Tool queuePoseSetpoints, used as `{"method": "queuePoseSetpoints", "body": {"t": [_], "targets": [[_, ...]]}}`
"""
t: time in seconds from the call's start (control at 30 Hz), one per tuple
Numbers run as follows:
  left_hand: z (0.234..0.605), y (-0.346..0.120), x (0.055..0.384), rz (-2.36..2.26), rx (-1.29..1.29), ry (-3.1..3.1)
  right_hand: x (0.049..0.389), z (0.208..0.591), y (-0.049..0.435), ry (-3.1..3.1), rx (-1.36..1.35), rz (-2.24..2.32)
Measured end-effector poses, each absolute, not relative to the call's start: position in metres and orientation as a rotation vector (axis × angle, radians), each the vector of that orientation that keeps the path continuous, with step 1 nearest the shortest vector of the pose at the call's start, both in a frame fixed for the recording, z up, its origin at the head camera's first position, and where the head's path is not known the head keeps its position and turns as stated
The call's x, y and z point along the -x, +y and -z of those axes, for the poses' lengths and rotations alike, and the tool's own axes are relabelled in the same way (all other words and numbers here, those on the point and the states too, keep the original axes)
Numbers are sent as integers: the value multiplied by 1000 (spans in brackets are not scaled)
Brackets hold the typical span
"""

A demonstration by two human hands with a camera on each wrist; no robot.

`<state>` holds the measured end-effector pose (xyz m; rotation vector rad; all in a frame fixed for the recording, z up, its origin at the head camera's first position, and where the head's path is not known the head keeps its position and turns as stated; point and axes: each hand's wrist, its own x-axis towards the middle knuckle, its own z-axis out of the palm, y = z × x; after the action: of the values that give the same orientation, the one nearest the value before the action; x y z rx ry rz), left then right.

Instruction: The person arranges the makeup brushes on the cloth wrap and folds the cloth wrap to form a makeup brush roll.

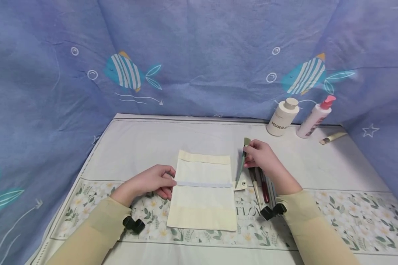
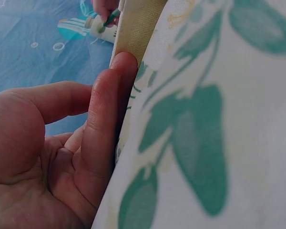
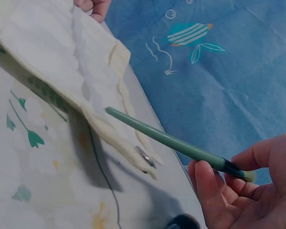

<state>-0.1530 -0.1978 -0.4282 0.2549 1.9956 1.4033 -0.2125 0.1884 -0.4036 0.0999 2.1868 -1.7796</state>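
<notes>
A cream cloth case (image 1: 203, 198) lies spread out, with a pale band across its middle and a snap tab (image 1: 240, 185) on its right side. At its left edge, my left hand (image 1: 157, 180) pinches the fabric (image 2: 140, 31); part of that grip is hidden. Beyond the right edge, my right hand (image 1: 260, 156) holds a brush (image 3: 171, 142) near its short green bristles. The green handle slants down, its thin end close to the tab. In the right wrist view, thumb and fingers (image 3: 207, 183) pinch the dark collar.
Several more brushes (image 1: 264, 187) lie under and beside my right forearm. At the back right stand a white bottle (image 1: 283, 117) and a pump bottle (image 1: 313, 121) with a pink top. Another brush (image 1: 332, 137) lies near them. A fish-print curtain (image 1: 192, 55) closes off the back.
</notes>
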Motion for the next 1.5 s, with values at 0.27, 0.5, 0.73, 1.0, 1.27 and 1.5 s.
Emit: {"method": "queuePoseSetpoints", "body": {"t": [0.27, 0.5, 0.73, 1.0, 1.27, 1.5], "targets": [[431, -197, 154, -1383, -250, 2010, 214, 409, 184, 2195, -103, 1875], [432, -197, 154, -1381, -252, 2017, 216, 415, 175, 2263, -88, 1829], [431, -196, 153, -1386, -250, 2018, 215, 418, 169, 2343, 17, 1672], [430, -196, 152, -1383, -269, 2043, 212, 417, 160, 2424, 107, 1491], [430, -195, 152, -1389, -263, 2036, 208, 419, 155, 2409, 125, 1348], [431, -195, 153, -1380, -282, 2054, 201, 418, 151, 2367, 147, 1240]]}}
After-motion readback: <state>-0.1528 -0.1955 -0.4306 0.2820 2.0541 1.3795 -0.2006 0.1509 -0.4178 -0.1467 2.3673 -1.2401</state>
